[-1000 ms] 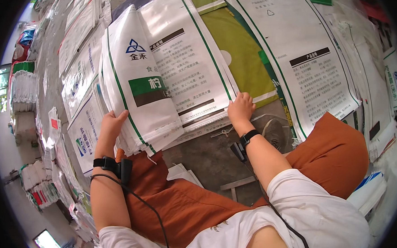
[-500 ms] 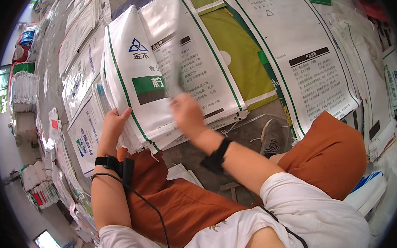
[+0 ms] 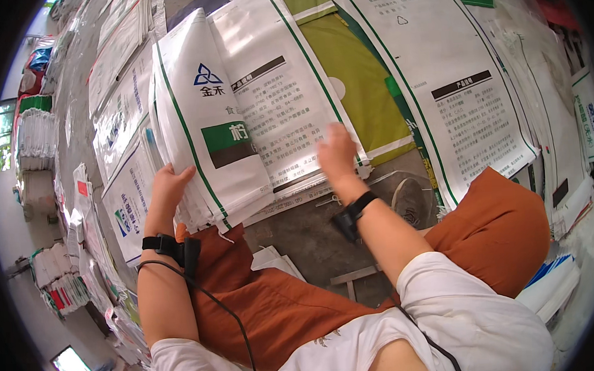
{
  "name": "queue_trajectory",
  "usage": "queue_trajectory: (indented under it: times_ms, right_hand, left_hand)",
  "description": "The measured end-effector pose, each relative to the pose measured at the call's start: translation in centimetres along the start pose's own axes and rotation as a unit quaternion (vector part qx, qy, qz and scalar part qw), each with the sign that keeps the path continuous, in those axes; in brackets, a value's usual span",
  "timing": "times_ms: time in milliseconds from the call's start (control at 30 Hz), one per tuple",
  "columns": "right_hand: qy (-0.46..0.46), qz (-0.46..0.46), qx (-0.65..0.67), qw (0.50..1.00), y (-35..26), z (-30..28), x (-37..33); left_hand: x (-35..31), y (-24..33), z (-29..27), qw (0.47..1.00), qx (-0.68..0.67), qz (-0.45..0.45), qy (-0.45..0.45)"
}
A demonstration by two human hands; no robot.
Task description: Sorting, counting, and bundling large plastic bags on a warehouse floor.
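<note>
Plainly, the left grip (image 3: 171,187) holds layered white sacks (image 3: 196,50), the right grip (image 3: 337,152) too blurred to tell.

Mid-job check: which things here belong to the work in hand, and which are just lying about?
Part of the job:
left hand, holding the curled-over white sacks
right hand, blurred, at the flat printed sack

Apparently just lying about:
white sack pile on the right
olive-green material
stacked bundle at far left
</note>
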State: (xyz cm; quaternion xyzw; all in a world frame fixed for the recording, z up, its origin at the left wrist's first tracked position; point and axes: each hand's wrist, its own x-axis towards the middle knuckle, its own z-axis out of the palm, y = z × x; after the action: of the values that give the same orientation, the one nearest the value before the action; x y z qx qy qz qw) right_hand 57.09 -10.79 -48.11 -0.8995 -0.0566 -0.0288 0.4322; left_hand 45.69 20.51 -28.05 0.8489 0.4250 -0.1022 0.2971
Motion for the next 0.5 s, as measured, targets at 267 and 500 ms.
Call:
queue_trajectory:
  times_ms: [267,500]
  right_hand:
    - [-0.165,0.165,-0.218,0.948,2.6,-5.6,1.8]
    - [0.026,0.118,-0.163,0.979,-0.5,-3.2,1.8]
  left_hand:
    - [-0.7,0.1,-0.7,0.998,0.053,0.001,0.016]
    - [-0.6,0.4,-0.1,1.0,0.017,0.017,0.003]
